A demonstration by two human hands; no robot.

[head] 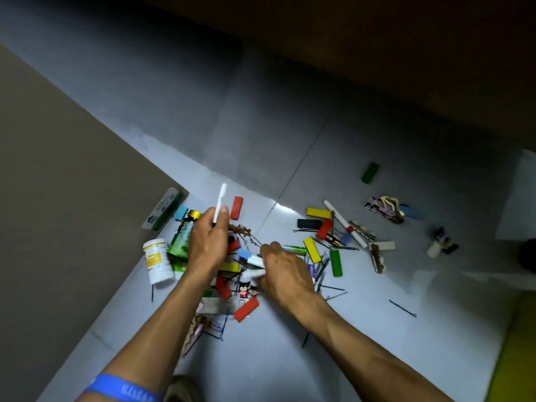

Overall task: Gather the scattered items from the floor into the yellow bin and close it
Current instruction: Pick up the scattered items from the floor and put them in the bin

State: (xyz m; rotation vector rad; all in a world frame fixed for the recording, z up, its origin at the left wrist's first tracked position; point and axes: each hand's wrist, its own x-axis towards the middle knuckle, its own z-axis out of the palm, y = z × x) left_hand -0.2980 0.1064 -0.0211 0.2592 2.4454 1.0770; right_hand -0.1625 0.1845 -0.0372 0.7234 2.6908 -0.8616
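Clutter covers the pale tiled floor (362,343): coloured blocks, bobby pins, markers and small bottles, thickest right under the two hands. The left hand (207,242) pinches a white pen (219,205) between thumb and fingers, holding it nearly upright above the pile, its tip pointing away from the person. A blue wristband (124,391) rings the left forearm. The right hand (285,272), just beside the left and lower, has its fingers curled down onto a white marker (255,262) lying among the pins; whether it truly grips the marker is hard to tell. Left of the left hand stand a green bottle with a gold cap (182,237) and a white pill bottle (156,261), both tipped on the floor. A red block (246,309) lies near the right wrist, a green block (370,172) well apart beyond the pile. At the lower right edge shows a strip of yellow (513,352), possibly the bin, well away from both hands.
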